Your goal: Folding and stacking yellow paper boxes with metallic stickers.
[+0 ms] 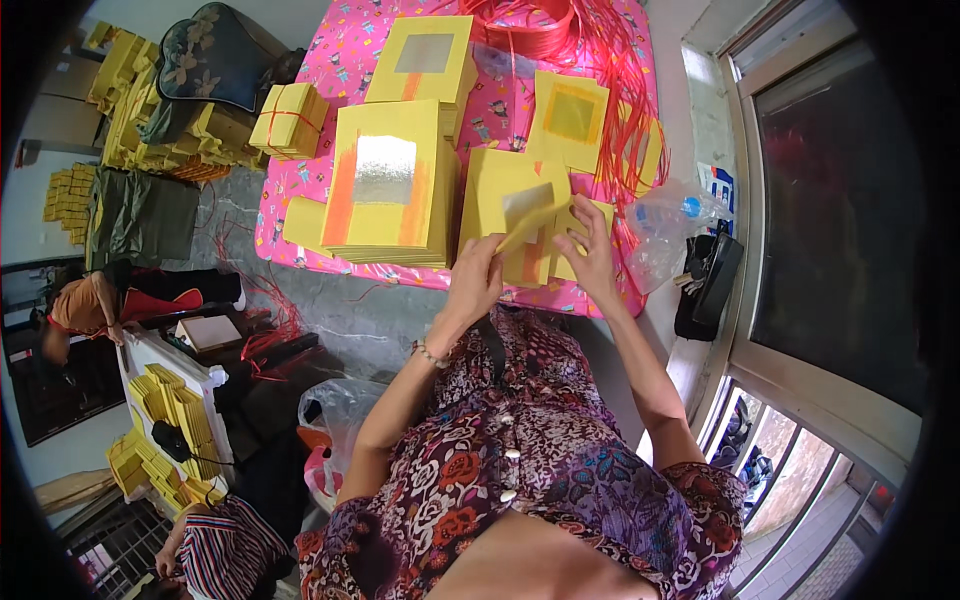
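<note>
My left hand [475, 277] pinches the near edge of some yellow joss paper [528, 209] with a silver foil square, lifted and bent above the table. On the far side of its right edge, my right hand [594, 252] has its fingers apart, the fingertips close to the paper's corner; whether they touch it I cannot tell. Beneath both hands lies more yellow joss paper [487, 180], partly hidden. A tall stack of joss paper [340, 215] with silver squares and orange bands stands left of my left hand.
Another paper stack [420, 28] and a tied bundle [292, 118] stand on the pink patterned table cover [335, 90]. Red plastic strips [625, 90] trail down the right side beside a clear bottle [690, 208]. Other people, including one in a striped sleeve [225, 550], work at left.
</note>
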The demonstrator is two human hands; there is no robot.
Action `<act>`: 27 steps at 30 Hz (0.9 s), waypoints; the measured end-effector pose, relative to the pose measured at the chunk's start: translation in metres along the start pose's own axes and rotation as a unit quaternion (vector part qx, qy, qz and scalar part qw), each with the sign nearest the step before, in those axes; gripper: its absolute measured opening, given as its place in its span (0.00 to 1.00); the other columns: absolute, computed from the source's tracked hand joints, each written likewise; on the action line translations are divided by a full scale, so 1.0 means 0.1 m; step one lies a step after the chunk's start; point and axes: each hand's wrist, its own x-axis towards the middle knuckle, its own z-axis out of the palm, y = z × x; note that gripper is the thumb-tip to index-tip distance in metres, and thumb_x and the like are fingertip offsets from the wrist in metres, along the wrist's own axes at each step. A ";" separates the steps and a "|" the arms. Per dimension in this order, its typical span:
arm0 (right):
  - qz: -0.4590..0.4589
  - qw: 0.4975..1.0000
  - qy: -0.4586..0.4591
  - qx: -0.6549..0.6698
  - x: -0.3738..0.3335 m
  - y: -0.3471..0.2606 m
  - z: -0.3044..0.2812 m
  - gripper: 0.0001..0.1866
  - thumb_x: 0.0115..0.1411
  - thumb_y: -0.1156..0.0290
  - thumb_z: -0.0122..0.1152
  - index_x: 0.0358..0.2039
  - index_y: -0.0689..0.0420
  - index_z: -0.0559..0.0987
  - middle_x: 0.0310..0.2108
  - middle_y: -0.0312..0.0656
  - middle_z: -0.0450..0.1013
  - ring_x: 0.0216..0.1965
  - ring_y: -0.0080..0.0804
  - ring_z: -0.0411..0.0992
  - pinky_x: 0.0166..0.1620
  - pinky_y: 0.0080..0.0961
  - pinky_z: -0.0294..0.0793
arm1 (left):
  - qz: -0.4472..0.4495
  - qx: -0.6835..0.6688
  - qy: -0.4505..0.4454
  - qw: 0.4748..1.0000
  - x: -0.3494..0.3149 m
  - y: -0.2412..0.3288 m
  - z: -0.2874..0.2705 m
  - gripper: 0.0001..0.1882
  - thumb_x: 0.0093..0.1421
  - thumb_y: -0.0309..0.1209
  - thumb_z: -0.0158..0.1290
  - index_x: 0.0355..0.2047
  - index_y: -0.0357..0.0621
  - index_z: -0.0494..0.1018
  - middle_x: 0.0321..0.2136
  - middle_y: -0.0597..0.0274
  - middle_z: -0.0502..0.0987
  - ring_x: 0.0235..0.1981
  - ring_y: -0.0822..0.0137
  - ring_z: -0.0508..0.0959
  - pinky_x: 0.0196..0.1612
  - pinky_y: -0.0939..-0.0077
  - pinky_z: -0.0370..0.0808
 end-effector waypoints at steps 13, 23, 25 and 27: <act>0.183 0.920 -0.151 0.312 -0.04 -0.13 0.06 0.39 0.52 0.60 0.66 0.59 0.62 0.58 0.55 0.45 0.62 0.57 0.34 0.61 0.58 0.30 0.61 | -0.127 -0.337 -0.018 0.933 -0.04 0.12 -0.05 0.23 0.59 0.27 0.51 0.53 0.34 0.60 0.43 0.58 0.72 0.43 0.71 0.71 0.49 0.75 0.68; 0.216 0.908 -0.125 0.337 -0.10 -0.27 0.05 0.30 0.54 0.69 0.63 0.54 0.64 0.63 0.47 0.43 0.68 0.49 0.30 0.68 0.53 0.27 0.68 | -0.116 -0.438 -0.011 0.891 -0.01 0.16 -0.06 0.26 0.57 0.26 0.54 0.53 0.35 0.59 0.45 0.56 0.69 0.47 0.68 0.69 0.52 0.75 0.65; 0.208 0.913 -0.119 0.331 -0.11 -0.27 0.05 0.29 0.54 0.69 0.62 0.54 0.63 0.63 0.47 0.43 0.69 0.49 0.29 0.68 0.53 0.27 0.68 | -0.101 -0.453 -0.044 0.885 -0.01 0.13 -0.01 0.26 0.59 0.25 0.53 0.55 0.37 0.57 0.49 0.58 0.69 0.50 0.71 0.68 0.53 0.76 0.65; 0.200 0.917 -0.112 0.325 -0.11 -0.28 0.05 0.28 0.55 0.70 0.61 0.54 0.63 0.63 0.47 0.43 0.69 0.49 0.29 0.68 0.52 0.27 0.68 | -0.089 -0.442 -0.044 0.891 -0.02 0.14 0.00 0.26 0.60 0.25 0.52 0.56 0.36 0.57 0.49 0.58 0.69 0.50 0.72 0.68 0.53 0.77 0.65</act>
